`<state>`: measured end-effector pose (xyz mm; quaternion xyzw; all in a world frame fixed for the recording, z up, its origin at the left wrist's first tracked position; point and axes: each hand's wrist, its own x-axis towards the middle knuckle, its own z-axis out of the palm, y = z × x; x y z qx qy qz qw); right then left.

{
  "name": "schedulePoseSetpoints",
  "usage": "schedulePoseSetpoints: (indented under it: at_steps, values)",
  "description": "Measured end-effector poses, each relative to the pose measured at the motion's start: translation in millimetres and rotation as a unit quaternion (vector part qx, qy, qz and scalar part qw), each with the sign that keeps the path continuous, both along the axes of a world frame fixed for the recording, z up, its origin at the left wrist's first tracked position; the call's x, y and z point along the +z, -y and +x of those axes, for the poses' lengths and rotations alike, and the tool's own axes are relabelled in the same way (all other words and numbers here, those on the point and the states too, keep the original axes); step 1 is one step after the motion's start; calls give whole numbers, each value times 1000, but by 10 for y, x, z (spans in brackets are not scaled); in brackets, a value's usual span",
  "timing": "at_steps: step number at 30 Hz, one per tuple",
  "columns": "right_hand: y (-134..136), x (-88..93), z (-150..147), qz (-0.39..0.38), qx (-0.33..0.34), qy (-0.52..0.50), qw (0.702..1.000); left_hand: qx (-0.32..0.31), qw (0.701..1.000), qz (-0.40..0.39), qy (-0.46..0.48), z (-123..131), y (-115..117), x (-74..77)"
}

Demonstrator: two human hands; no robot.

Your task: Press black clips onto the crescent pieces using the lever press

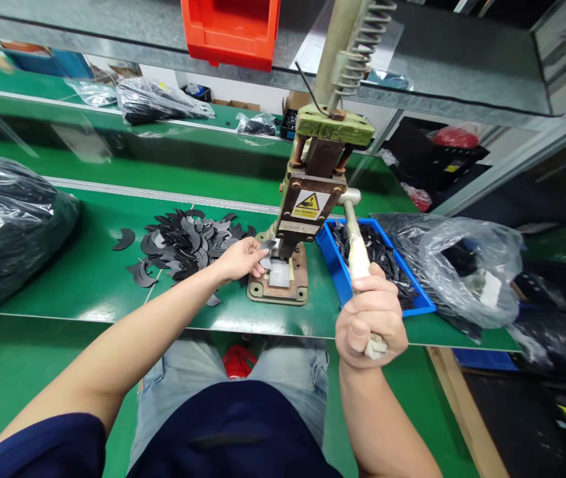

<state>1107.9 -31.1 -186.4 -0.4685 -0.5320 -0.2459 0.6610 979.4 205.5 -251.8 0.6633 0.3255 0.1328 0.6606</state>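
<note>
A hand press (313,192) stands on the green bench, with a yellow warning label on its front. My right hand (370,318) is wrapped round the end of its white lever handle (356,245), which slopes down towards me. My left hand (240,260) pinches a small dark crescent piece (267,245) and holds it at the press base (278,282), just under the ram. A pile of dark crescent pieces (188,242) lies left of the press, close behind my left hand.
A blue tray (335,269) with dark pieces sits right of the press. Beside it lies a clear plastic bag (467,265). A big black bag (8,226) fills the left end. An orange bin (230,30) sits on the shelf above.
</note>
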Motion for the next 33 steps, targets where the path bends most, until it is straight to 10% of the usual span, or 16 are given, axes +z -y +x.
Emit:
schedulePoseSetpoints:
  at_steps: [23, 27, 33]
  values:
    - [-34, -27, -13, 20, -21, -14, 999, -76, 992, -34, -100, 379, -74, 97]
    - [-57, -32, 13, 25, -8, -7, 1000, -132, 991, -37, -2, 18, -229, 277]
    - [-246, -90, 107, 129, 5, 23, 991, -8, 948, 314, -49, -1331, -435, 431]
